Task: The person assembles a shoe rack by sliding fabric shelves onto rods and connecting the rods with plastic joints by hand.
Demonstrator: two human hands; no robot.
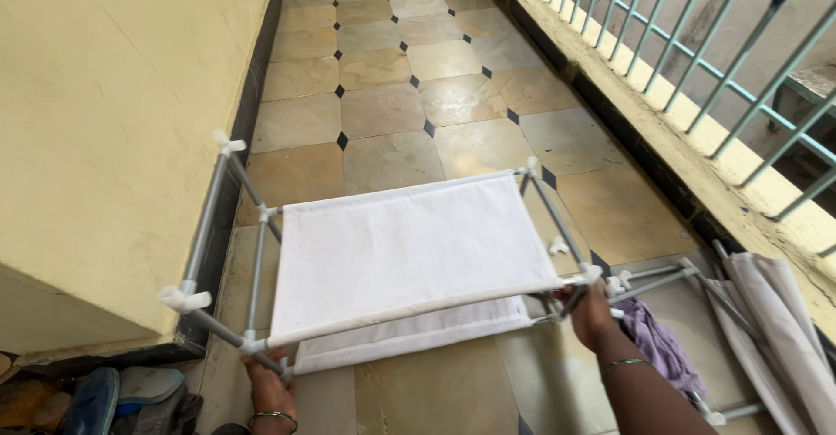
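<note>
Two hands hold a small rack [409, 261] of grey tubes and white joints, low over the tiled floor [392, 69] beside the yellow wall [96, 121]. Left hand [268, 387] grasps the near-left corner tube; right hand [590, 311] is clenched on the near-right corner joint. Two white fabric shelves are already stretched on the frame — upper tubes at the left end stand bare, their joints free. More tubes and fabric [758, 313] lie loose on the floor by the railing [697, 43] — assembly looks roughly midway.
</note>
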